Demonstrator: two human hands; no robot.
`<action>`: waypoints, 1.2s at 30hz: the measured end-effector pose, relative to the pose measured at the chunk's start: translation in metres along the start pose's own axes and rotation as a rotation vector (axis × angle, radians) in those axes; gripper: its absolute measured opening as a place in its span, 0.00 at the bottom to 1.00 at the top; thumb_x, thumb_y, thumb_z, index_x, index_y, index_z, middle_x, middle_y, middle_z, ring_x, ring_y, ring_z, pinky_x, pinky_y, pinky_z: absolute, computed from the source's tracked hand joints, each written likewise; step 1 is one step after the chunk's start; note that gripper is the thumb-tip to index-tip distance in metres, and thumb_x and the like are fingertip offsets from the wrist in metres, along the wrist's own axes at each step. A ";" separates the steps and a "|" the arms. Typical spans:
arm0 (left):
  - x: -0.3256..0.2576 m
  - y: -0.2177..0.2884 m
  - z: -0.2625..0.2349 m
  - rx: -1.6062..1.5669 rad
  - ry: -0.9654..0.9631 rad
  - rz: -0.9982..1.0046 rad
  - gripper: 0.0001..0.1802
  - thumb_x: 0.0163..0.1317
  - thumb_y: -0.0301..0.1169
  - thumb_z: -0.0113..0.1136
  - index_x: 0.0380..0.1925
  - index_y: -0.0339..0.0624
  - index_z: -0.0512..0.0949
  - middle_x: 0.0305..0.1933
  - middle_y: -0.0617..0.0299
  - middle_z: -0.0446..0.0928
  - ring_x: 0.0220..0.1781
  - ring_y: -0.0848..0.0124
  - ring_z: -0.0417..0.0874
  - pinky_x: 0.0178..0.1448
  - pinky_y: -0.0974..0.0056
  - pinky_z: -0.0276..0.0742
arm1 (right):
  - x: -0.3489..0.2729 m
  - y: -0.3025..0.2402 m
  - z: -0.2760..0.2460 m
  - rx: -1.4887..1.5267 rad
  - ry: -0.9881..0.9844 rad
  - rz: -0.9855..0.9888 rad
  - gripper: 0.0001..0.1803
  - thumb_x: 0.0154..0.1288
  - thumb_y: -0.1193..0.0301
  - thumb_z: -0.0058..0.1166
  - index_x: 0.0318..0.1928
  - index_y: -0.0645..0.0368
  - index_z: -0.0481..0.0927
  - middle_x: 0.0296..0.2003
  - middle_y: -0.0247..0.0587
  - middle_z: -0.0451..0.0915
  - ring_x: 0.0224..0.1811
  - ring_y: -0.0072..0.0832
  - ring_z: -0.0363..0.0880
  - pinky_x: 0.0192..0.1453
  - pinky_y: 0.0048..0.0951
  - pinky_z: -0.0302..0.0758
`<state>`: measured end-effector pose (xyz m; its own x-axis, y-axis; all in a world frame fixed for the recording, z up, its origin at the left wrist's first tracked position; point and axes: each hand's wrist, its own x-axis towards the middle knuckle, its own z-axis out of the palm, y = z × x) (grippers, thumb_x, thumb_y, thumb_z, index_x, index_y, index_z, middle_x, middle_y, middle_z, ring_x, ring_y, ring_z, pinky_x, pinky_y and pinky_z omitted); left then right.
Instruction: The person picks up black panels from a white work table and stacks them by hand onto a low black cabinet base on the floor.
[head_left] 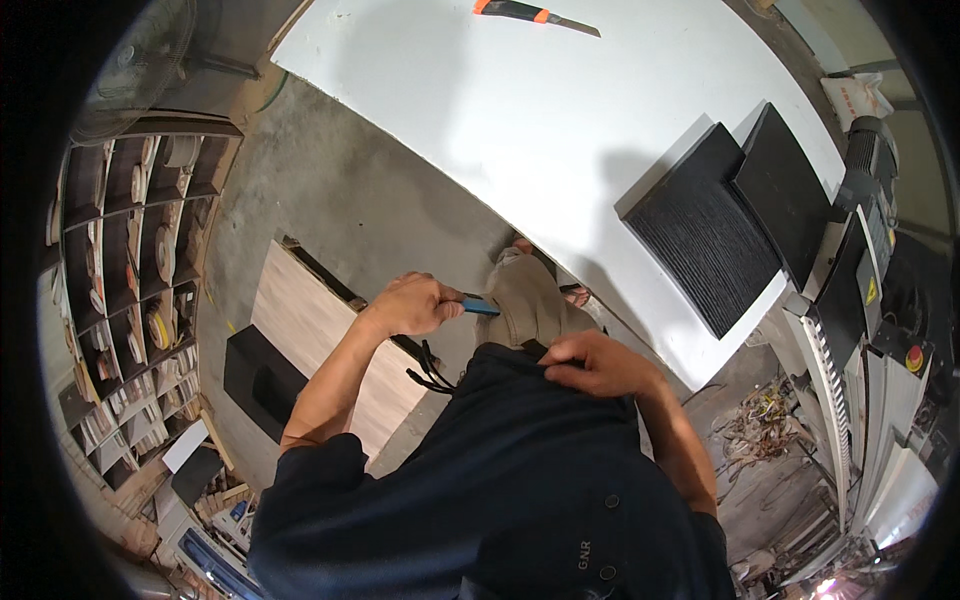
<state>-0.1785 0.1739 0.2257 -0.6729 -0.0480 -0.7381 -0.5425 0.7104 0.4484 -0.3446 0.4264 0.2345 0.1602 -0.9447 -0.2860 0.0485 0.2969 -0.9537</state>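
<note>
Partly hidden in left hand [412, 305]: blue tool [481, 307].

Blue tool [481, 307], possibly pen; white tabletop [520, 110]; black ribbed panels [700, 240].

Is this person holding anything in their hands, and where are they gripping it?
The left hand grips a small blue tool by one end; what it is cannot be told. The right hand holds nothing, resting at the dark shirt's hem.

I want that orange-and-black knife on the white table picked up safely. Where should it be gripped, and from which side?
Probably by the handle, the orange-banded black left part of the knife, coming from that end. It lies flat on the table, and the thin dark blade tapers rightward.
</note>
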 end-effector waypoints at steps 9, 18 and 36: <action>0.048 -0.005 0.064 -0.225 0.107 0.222 0.24 0.63 0.44 0.54 0.53 0.40 0.74 0.50 0.45 0.77 0.49 0.53 0.78 0.52 0.58 0.72 | -0.009 -0.002 0.011 -0.283 0.191 -0.113 0.13 0.62 0.66 0.56 0.43 0.61 0.80 0.37 0.45 0.78 0.41 0.40 0.77 0.48 0.37 0.73; 0.065 0.013 0.024 -0.505 -0.051 0.119 0.23 0.63 0.39 0.57 0.53 0.36 0.74 0.47 0.47 0.78 0.49 0.63 0.79 0.52 0.62 0.73 | -0.106 0.091 -0.099 -0.400 1.743 -0.021 0.17 0.58 0.70 0.59 0.47 0.67 0.77 0.47 0.55 0.76 0.52 0.47 0.74 0.56 0.38 0.70; 0.268 0.261 -0.046 -0.074 0.539 0.542 0.46 0.57 0.48 0.59 0.65 0.25 0.52 0.67 0.34 0.54 0.70 0.45 0.55 0.71 0.55 0.55 | -0.174 0.134 -0.198 1.108 2.180 -0.543 0.29 0.60 0.73 0.60 0.61 0.61 0.66 0.27 0.35 0.76 0.20 0.20 0.71 0.21 0.18 0.68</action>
<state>-0.5235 0.3144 0.1679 -0.9962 -0.0553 -0.0666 -0.0864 0.6844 0.7239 -0.5606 0.6032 0.1377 -0.7256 0.4983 -0.4746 0.0828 -0.6214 -0.7791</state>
